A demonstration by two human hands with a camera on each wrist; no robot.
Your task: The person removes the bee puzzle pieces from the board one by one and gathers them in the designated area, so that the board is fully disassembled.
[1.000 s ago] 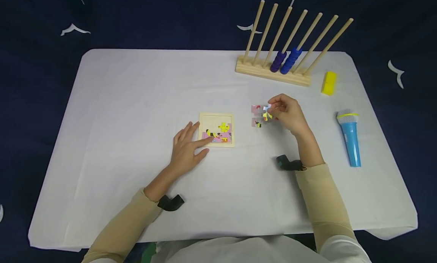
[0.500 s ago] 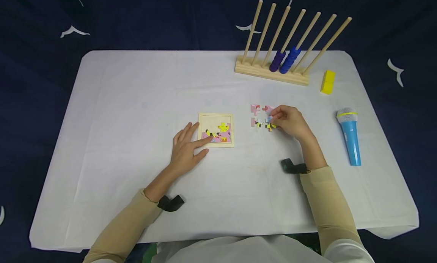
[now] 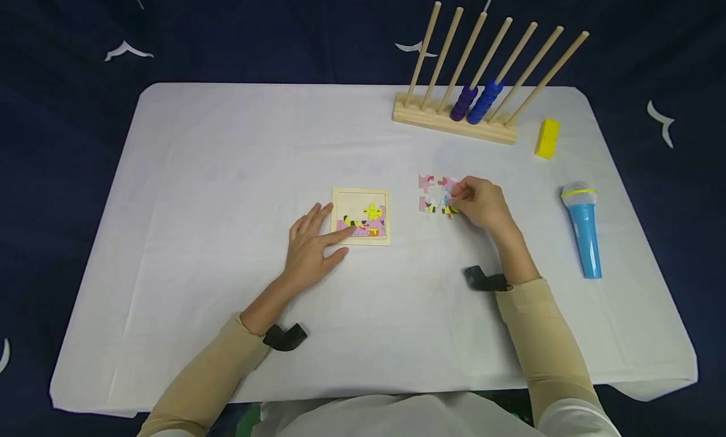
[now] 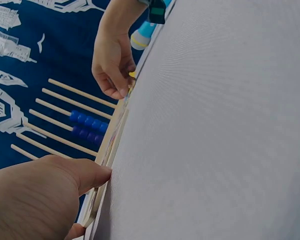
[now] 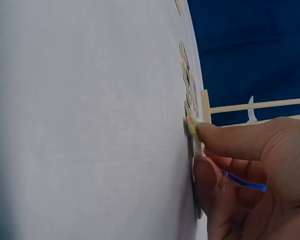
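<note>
A small square wooden puzzle tray [image 3: 360,190] lies mid-table, with several pink and yellow puzzle pieces fitted along its lower part. My left hand [image 3: 311,248] rests at the tray's left side, fingers spread, the index finger reaching over the lower pieces. In the left wrist view, my left thumb touches the tray's edge. Right of the tray, my right hand [image 3: 482,203] pinches a yellow-and-black puzzle piece [image 3: 450,210] down among the loose pieces [image 3: 425,183]. Its fingertips cover part of that group. From the right wrist view, thumb and finger meet at the piece's edge, low against the tablecloth.
A wooden peg abacus [image 3: 454,125] with purple and blue beads stands at the back right. Beyond the right hand lie a yellow block [image 3: 547,139] and a blue toy microphone [image 3: 585,235]. A white cloth [image 3: 198,203] covers the table.
My right hand has lowered the puzzle piece toward the near side, bringing it down among the loose pieces, then stayed nearly still. The left hand and tray have not moved.
</note>
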